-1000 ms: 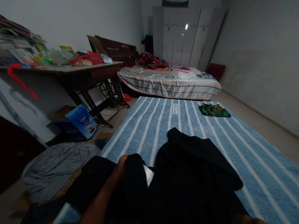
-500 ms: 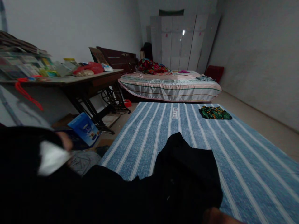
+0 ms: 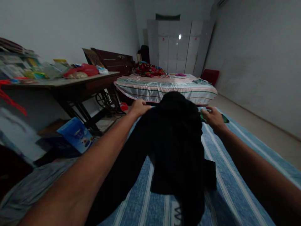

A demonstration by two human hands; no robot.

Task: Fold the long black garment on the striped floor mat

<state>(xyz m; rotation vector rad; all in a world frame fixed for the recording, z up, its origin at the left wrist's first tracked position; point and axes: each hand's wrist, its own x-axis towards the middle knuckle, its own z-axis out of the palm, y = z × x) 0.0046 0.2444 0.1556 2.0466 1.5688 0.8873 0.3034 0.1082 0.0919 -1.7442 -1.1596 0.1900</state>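
A black garment hangs stretched between both my outstretched arms above a blue striped mattress. My left hand is closed on the garment's upper left edge. At the upper right edge my right hand grips the same cloth. The garment's lower part drapes down onto the mattress. A green patterned cloth lies just behind my right hand, mostly hidden by it.
A bed with striped sheets and a red bundle stands ahead, white wardrobes behind it. At left a cluttered sewing-machine table, a blue box and grey cloth on the floor. Bare floor runs along the right wall.
The black garment was lifted off the mattress and swung up in front of me. Both arms now reach forward holding it spread, where earlier my left hand pulled it out to the left.
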